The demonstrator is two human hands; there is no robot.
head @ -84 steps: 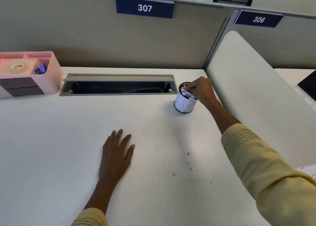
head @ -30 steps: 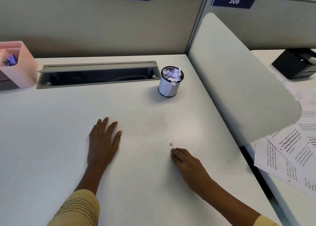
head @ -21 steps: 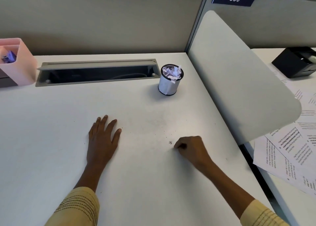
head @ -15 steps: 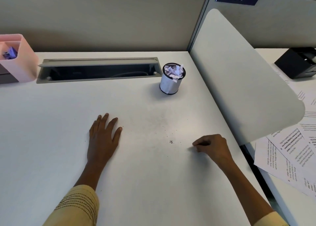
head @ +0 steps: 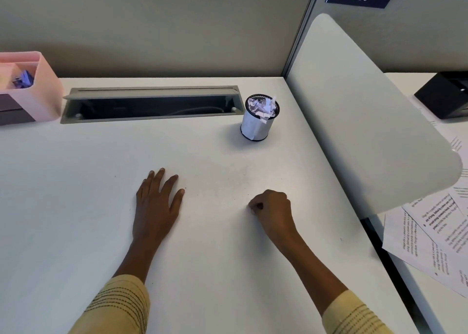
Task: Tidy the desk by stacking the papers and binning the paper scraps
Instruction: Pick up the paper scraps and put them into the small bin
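Observation:
My left hand (head: 157, 207) lies flat on the white desk (head: 76, 194), fingers straight. My right hand (head: 273, 212) is to its right, fingers curled and fingertips pinched together on the desk where a tiny paper scrap lay. The scrap itself is hidden under the fingers. A small mesh bin (head: 259, 123), filled to the rim with torn paper scraps, stands behind my right hand near the desk's back. Printed papers (head: 428, 235) lie spread and overlapping on the neighbouring desk at the right.
A grey divider panel (head: 367, 111) slopes between the two desks. An open cable tray (head: 152, 106) runs along the back. A pink organiser (head: 33, 90) stands at the back left, and a black box (head: 448, 94) at the far right.
My right hand left the bin and came down to the desk, then slid left onto the small scrap, which is now covered. My left hand has stayed flat.

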